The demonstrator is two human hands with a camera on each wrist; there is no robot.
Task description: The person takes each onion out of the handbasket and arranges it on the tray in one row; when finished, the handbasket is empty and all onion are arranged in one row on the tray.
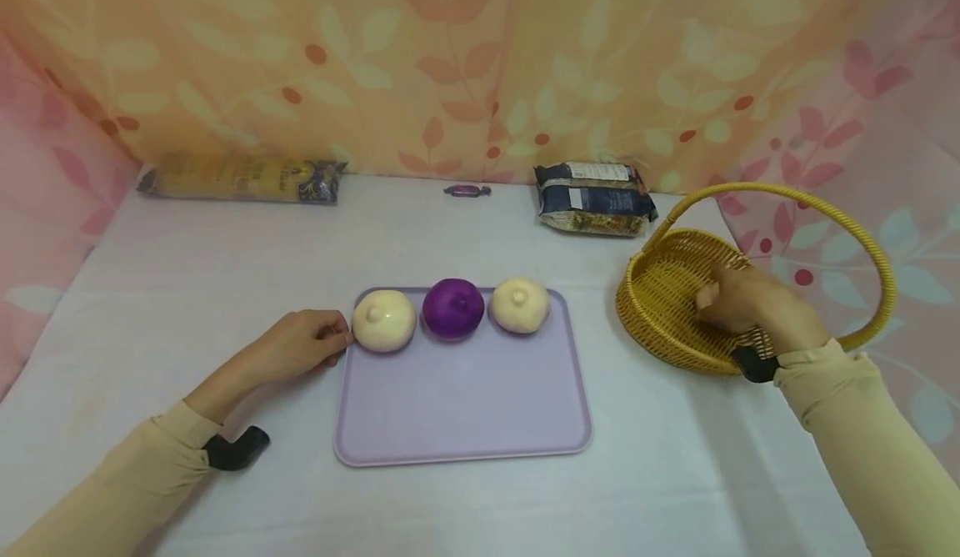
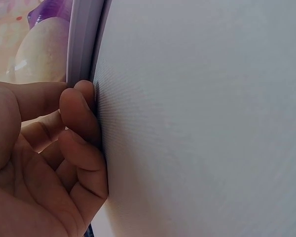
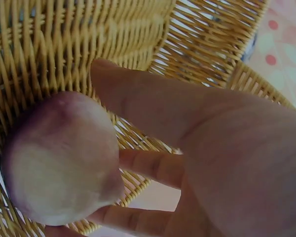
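A lavender tray (image 1: 465, 407) lies on the table. Along its far side sit two cream, onion-shaped pieces (image 1: 384, 321) with a deep purple one (image 1: 453, 309) between them, each with a small nub. At the tray's left edge, my left hand (image 1: 303, 342) pinches the rim between thumb and curled fingers, close beside the left cream piece. My right hand (image 1: 750, 303) reaches into a yellow wicker basket (image 1: 645, 332) at the right. Inside it, the right wrist view shows a round purple-and-white, onion-like piece (image 3: 64, 163); my fingers extend beside and partly behind it, with the thumb apart from it.
Against the back curtain lie a long yellow package (image 1: 240, 180), a small purple wrapped candy (image 1: 467, 191) and dark blue food packets (image 1: 596, 198). The basket's tall handle (image 1: 862, 240) arches over my right wrist. Floral curtains border the white table (image 1: 637, 490).
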